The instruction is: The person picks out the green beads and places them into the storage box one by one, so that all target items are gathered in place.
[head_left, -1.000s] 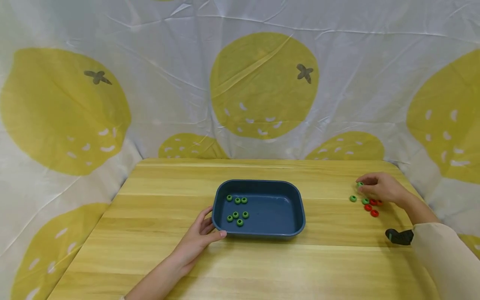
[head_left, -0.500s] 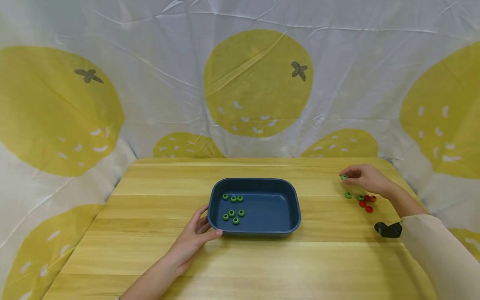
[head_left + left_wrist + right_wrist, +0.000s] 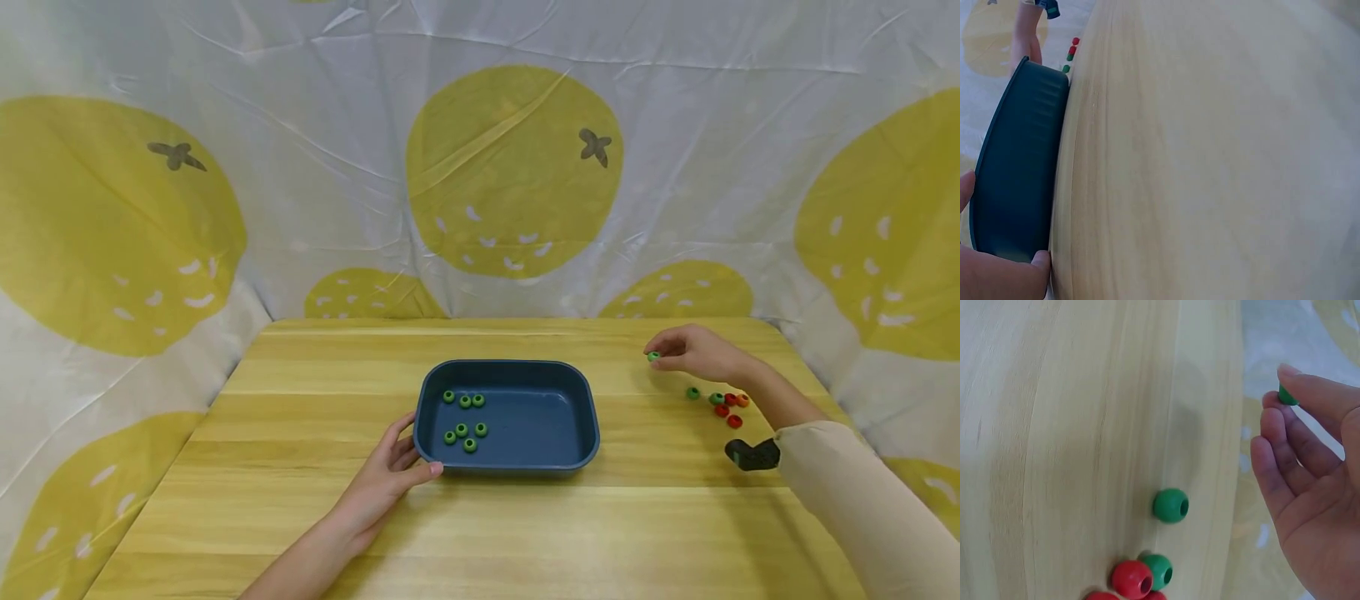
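A green bead (image 3: 1287, 395) is pinched between the thumb and forefinger of my right hand (image 3: 701, 353), raised above the table at the right. Beneath that hand lie two green beads (image 3: 1171, 505) and several red beads (image 3: 1132, 579), one looking orange in the head view. My left hand (image 3: 378, 479) grips the left end of a dark blue tray (image 3: 562, 465), its thumb at the near corner and its fingers against the side. Several green beads (image 3: 470, 445) sit in the tray's left half. From the left wrist view, only the tray's outer wall (image 3: 1019, 156) shows.
The wooden table (image 3: 510, 533) reaches back to a white cloth with a yellow fruit print (image 3: 517, 167), which also hangs at both sides. A black device (image 3: 752, 455) is worn at the right wrist, beside a pale sleeve (image 3: 862, 492).
My right hand has lifted the green bead off the group and carried it left, toward the tray. The left hand keeps its hold on the tray. The head view has shifted slightly.
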Action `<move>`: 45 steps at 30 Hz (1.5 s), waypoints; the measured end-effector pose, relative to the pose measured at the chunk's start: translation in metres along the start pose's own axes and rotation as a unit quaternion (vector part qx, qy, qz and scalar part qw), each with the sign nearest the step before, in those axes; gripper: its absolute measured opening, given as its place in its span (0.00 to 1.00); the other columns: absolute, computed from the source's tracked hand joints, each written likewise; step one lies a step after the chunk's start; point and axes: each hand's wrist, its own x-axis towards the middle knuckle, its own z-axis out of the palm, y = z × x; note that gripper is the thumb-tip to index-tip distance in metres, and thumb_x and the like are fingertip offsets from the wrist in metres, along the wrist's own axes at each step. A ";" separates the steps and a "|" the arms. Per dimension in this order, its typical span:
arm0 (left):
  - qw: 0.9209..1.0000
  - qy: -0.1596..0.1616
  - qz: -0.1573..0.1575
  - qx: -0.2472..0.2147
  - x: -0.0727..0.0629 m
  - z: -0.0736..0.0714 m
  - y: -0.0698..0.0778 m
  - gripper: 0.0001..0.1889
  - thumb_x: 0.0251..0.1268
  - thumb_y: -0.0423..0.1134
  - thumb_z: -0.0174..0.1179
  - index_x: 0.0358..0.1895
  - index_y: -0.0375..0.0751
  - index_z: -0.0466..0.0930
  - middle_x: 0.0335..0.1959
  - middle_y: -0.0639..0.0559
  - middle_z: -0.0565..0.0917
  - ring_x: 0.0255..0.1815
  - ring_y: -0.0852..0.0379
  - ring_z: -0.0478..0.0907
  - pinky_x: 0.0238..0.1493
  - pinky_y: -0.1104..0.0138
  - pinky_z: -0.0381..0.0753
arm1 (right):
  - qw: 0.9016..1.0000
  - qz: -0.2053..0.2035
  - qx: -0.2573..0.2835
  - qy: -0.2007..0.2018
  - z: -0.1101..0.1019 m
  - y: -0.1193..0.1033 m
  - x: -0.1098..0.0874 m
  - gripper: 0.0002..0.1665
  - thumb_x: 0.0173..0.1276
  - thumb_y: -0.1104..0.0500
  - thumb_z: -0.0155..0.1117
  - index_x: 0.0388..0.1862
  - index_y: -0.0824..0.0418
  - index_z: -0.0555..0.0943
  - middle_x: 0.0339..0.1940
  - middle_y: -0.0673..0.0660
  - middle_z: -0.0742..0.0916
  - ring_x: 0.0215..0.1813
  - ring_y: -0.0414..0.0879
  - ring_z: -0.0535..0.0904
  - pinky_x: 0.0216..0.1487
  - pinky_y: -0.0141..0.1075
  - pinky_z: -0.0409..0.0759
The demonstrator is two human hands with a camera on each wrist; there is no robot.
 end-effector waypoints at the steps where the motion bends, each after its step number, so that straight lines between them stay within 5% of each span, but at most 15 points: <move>1: 1.000 0.001 -0.001 0.000 0.000 0.000 0.000 0.45 0.64 0.34 0.73 0.81 0.55 0.57 0.76 0.36 0.64 0.78 0.37 0.58 0.73 0.37 0.57 | 1.000 -0.001 0.001 -0.002 0.001 -0.002 0.002 0.21 0.76 0.58 0.67 0.60 0.71 0.80 0.53 0.64 0.86 0.52 0.57 0.83 0.54 0.55 0.81; 9: 1.000 0.000 -0.002 0.003 0.000 -0.001 -0.001 0.45 0.64 0.35 0.73 0.81 0.54 0.57 0.76 0.35 0.64 0.79 0.37 0.58 0.73 0.38 0.57 | 1.000 -0.022 0.000 -0.006 0.012 -0.018 0.012 0.21 0.76 0.58 0.67 0.59 0.71 0.81 0.50 0.59 0.88 0.50 0.61 0.84 0.52 0.56 0.81; 19: 1.000 0.006 -0.005 0.005 0.000 -0.003 -0.002 0.46 0.63 0.36 0.74 0.81 0.55 0.57 0.77 0.36 0.64 0.78 0.38 0.59 0.73 0.39 0.58 | 0.998 -0.062 -0.008 -0.019 0.019 -0.042 0.024 0.19 0.75 0.58 0.68 0.58 0.68 0.83 0.50 0.59 0.87 0.49 0.50 0.84 0.49 0.44 0.82; 45: 1.000 -0.012 0.002 -0.001 0.001 -0.004 0.001 0.46 0.64 0.35 0.73 0.81 0.54 0.56 0.75 0.36 0.66 0.78 0.38 0.60 0.73 0.38 0.57 | 0.986 -0.146 -0.035 -0.066 0.040 -0.103 0.068 0.15 0.76 0.59 0.68 0.56 0.63 0.85 0.48 0.55 0.88 0.49 0.49 0.85 0.54 0.46 0.83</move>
